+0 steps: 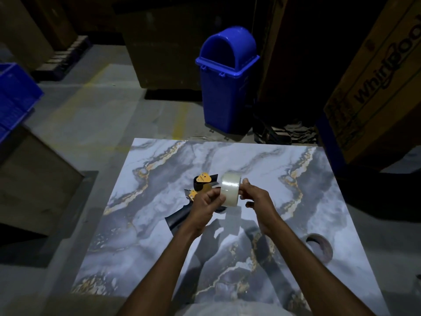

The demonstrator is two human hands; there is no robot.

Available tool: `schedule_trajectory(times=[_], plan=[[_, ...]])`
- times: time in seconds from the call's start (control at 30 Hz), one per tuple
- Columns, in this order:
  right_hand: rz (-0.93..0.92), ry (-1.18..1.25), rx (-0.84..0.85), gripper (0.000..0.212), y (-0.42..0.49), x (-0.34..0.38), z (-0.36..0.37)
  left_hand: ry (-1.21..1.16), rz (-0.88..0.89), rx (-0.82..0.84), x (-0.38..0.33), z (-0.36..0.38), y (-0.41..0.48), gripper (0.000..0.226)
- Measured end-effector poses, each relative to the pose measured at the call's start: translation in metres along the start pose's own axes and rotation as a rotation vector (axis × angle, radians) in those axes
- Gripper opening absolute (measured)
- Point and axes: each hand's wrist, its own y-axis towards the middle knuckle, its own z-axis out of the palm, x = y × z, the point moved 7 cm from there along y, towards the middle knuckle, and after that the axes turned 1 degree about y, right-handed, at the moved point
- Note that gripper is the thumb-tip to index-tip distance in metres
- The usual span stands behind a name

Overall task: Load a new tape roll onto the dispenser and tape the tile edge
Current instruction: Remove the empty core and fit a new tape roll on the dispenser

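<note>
View from above, looking down at a person's two bare forearms reaching out over a large marble-patterned tile (159, 224), grey-blue with gold veins, lying flat in a dim storage area. Both hands meet above the middle of the tile and hold a clear tape roll (230, 190) upright between them, clear of the tile surface. The left hand (205, 206) has its fingers curled, with thumb and fingertips pinching the near left edge of the roll. The right hand (257, 201) pinches the roll's right side between thumb and fingers. Just behind and beneath the left hand is a black tape dispenser (202, 182) with yellow-orange side plates, its dark handle pointing toward the person; whether the left hand also grips it cannot be told. Near the tile's right edge, well apart from the hands, lies an empty tape core (319, 247). Beyond the far edge of the tile stands a blue swing-lid bin (225, 87) on a grey concrete floor (91, 124). A brown carton (382, 87) printed "Whirlpool" leans at the right, and a blue crate (13, 99) sits at the far left.
</note>
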Motion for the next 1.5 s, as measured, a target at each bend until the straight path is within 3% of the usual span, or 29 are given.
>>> schedule_trajectory(times=[0.17, 0.23, 0.3, 0.37, 0.43, 0.57, 0.7, 0.87, 1.03, 1.2, 1.33, 1.43, 1.5], plan=[[-0.277, -0.296, -0.158, 0.034, -0.009, 0.005, -0.006, -0.141, -0.092, -0.011, 0.014, -0.005, -0.002, 0.034], [-0.318, -0.382, -0.129, 0.063, -0.011, 0.002, -0.004, -0.237, -0.155, -0.006, 0.02, -0.007, -0.004, 0.032], [-0.264, -0.425, 0.004, 0.092, -0.006, -0.007, 0.003, -0.361, -0.219, 0.005, 0.024, -0.007, -0.007, 0.028], [-0.222, -0.469, 0.123, 0.109, -0.002, -0.014, 0.011, -0.537, -0.291, 0.013, 0.029, -0.002, -0.01, 0.028], [-0.22, -0.489, 0.161, 0.115, 0.0, -0.015, 0.02, -0.73, -0.38, -0.026, 0.038, 0.001, -0.013, 0.034], [-0.294, -0.671, 0.045, 0.11, -0.003, -0.004, 0.027, -0.903, -0.466, -0.046, 0.052, 0.005, -0.015, 0.045], [-0.366, -0.878, -0.054, 0.113, -0.01, 0.006, 0.031, -0.758, -0.486, -0.082, 0.064, 0.001, -0.011, 0.038], [-0.485, -0.978, -0.109, 0.105, -0.011, 0.015, 0.033, -0.48, -0.327, -0.106, 0.047, -0.007, -0.003, 0.036], [-0.625, -1.148, 0.076, 0.104, -0.007, 0.021, 0.036, -0.204, -0.216, -0.037, 0.016, -0.028, 0.014, 0.043], [-0.753, -1.267, 0.324, 0.109, -0.004, 0.036, 0.046, 0.018, -0.11, 0.224, -0.018, -0.02, 0.019, 0.039], [-0.739, -1.132, 0.305, 0.118, -0.001, 0.034, 0.039, -0.019, -0.062, 0.186, -0.021, -0.026, 0.015, 0.034], [-0.467, -0.78, 0.197, 0.122, 0.007, 0.016, 0.017, -0.103, -0.044, 0.17, -0.008, -0.031, 0.006, 0.042], [-0.287, -0.524, 0.19, 0.1, 0.008, 0.004, 0.012, -0.156, -0.051, 0.186, -0.01, -0.028, -0.001, 0.05]])
